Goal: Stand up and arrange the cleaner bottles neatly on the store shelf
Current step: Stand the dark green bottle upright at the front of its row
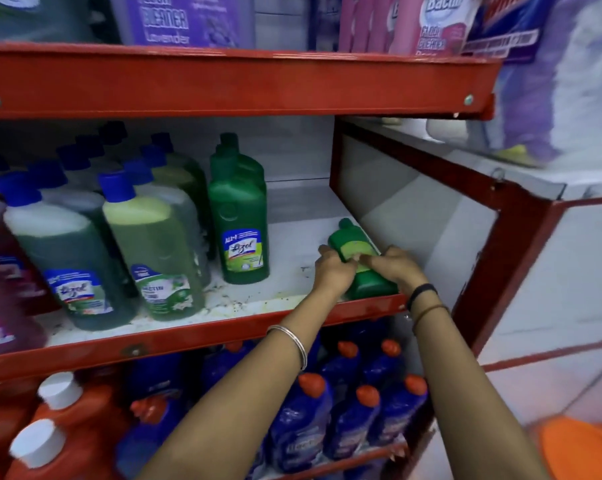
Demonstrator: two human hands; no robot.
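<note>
A small green cleaner bottle [349, 239] lies on its side at the right end of the middle shelf [292, 244], cap pointing to the back. My left hand [332, 271] grips it from the left and my right hand [394, 266] from the right, fingers meeting over its label. To the left stand upright green bottles [239, 216] in a row running back. Further left stand several blue-capped bottles of green liquid [150, 237].
A red shelf edge [223, 81] hangs above, carrying purple and pink cleaner bottles. Below stand blue bottles with orange caps [348, 410] and orange bottles with white caps [50, 427]. A red-framed white side panel [413, 209] closes the shelf on the right. An orange object [583, 452] sits at bottom right.
</note>
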